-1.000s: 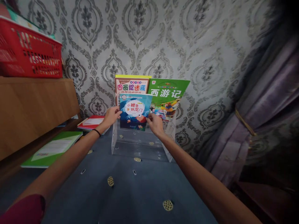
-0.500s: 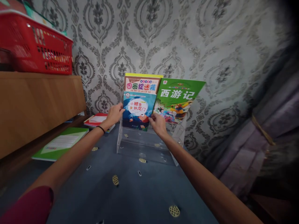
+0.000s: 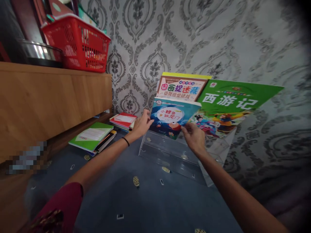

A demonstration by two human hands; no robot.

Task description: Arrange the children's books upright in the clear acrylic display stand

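A blue picture book [image 3: 167,124] with a fish on its cover leans in a clear acrylic book stand [image 3: 167,152]. At the book's left edge my left hand [image 3: 142,124] is closed, its thumb and fingertips against the cover. My right hand [image 3: 194,137] pinches the lower right edge, some of its fingers hidden behind. Behind the blue book stands a brown-and-pink book [image 3: 179,86] with colourful lettering, and a yellow edge shows above it. To the right, a larger green book [image 3: 230,103] leans back in the stand.
On the dark blue patterned cloth [image 3: 145,200] to the left lie a stack topped by a green book [image 3: 93,136] and another topped by a red book [image 3: 123,119]. A red basket [image 3: 77,45] and a metal bowl [image 3: 41,51] sit on a wooden cabinet [image 3: 55,97]. Patterned wall rises behind.
My view has turned left, so the stand and books appear further right and more of the cabinet shows. Both hands stay at the blue book's edges, and its top tilts back more.
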